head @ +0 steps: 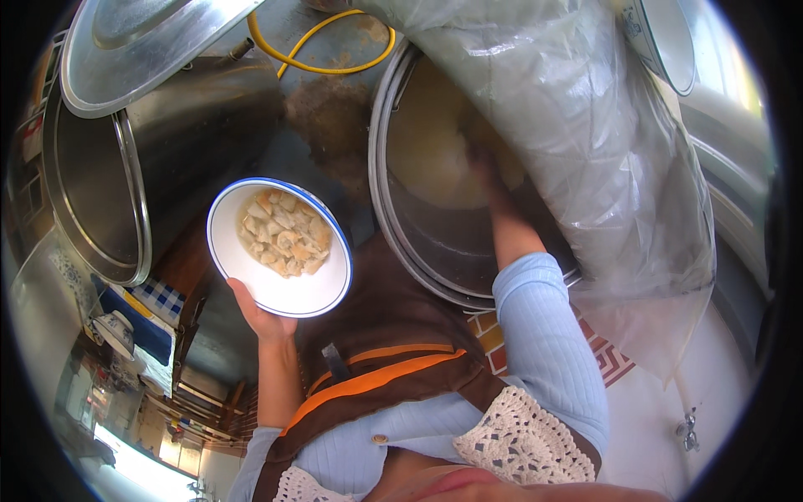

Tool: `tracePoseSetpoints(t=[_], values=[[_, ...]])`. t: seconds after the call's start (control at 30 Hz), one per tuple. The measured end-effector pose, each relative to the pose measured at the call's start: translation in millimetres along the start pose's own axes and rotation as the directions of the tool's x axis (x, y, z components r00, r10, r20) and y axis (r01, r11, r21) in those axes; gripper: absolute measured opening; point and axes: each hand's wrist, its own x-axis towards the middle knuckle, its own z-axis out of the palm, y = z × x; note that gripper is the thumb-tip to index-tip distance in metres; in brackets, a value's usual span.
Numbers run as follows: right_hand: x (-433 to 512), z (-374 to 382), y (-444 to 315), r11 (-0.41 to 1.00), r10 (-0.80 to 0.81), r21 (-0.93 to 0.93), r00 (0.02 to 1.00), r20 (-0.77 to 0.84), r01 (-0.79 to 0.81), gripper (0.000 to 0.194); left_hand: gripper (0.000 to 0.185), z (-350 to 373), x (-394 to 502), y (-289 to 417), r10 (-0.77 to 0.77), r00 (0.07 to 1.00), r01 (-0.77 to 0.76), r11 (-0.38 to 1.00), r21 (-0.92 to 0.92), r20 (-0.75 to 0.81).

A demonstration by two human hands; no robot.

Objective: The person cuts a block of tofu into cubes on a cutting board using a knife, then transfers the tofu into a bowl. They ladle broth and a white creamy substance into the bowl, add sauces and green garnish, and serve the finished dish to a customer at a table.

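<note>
My left hand grips the lower rim of a white bowl with a blue edge, thumb inside the wall. Torn pieces of flatbread lie in a little liquid in the bowl, which looks tilted. To its right stands a large round metal pot holding cloudy, pale liquid. My right forearm reaches down into this pot. Dim and blurred, my right hand is near the liquid; a darker shape lies by its fingers, but I cannot tell what it holds.
A plastic-covered quilted cover drapes over the pot's right side. At left are a second metal vessel and a metal lid. A yellow hose loops behind. A patterned bowl sits at lower left, a tap at lower right.
</note>
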Motion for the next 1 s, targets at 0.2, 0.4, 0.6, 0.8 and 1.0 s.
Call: tracePoseSetpoints(t=[0.2, 0.4, 0.6, 0.8, 1.0], values=[[11.2, -4.4, -30.1, 0.879, 0.15, 0.427, 0.973, 0.173, -0.212, 0.023, 0.081, 14.3, -5.3, -16.0, 0.004, 1.0, -0.004, 1.0, 0.002, -0.002], [1.1, -55.6, -46.7, 0.839, 0.084, 0.511, 0.973, 0.213, -0.184, 0.02, 0.079, 26.0, -11.0, -34.6, 0.016, 1.0, -0.015, 0.999, 0.038, -0.02], [-45.0, -171.8, -69.3, 0.93, -0.009, 0.359, 0.974, 0.228, -0.076, 0.025, 0.075, 26.0, -6.3, -58.5, -0.009, 1.0, 0.009, 1.0, 0.001, 0.028], [-109.2, -319.1, -114.9, 0.963, 0.114, 0.17, 0.884, 0.454, -0.211, 0.025, 0.071, 30.3, -1.6, -89.0, -0.044, 0.994, 0.045, 0.999, -0.008, 0.097], [-148.2, -415.8, -202.7, 0.984, 0.131, 0.035, 0.832, 0.539, -0.177, 0.023, 0.067, 25.8, -4.6, -109.6, -0.139, 0.98, 0.149, 0.987, -0.064, 0.141]])
